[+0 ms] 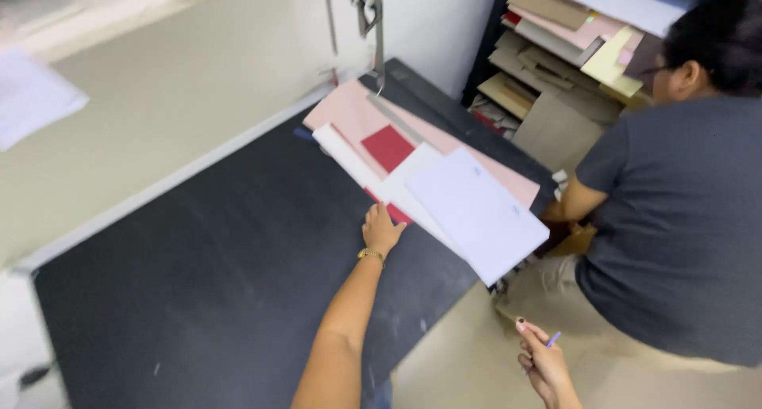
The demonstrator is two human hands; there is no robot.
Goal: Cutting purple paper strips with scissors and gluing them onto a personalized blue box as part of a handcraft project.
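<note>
On the black matte surface (238,274), the left hand (382,228) lies flat, fingers together, on the near edge of stacked white paper sheets (468,210) over pink and dark red card. The right hand (544,365), beside and below, grips a purple pen (553,339). Apparent step: steadying the sheets; marking them would require bringing the pen across.

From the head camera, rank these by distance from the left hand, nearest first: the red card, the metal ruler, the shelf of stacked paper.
Measured from the left hand, which rests on the black table:
1. Red card, just beyond the hand among the white sheets.
2. Metal ruler, farther up on the pink sheet.
3. Shelf of stacked paper, far right, past the table's edge.
</note>
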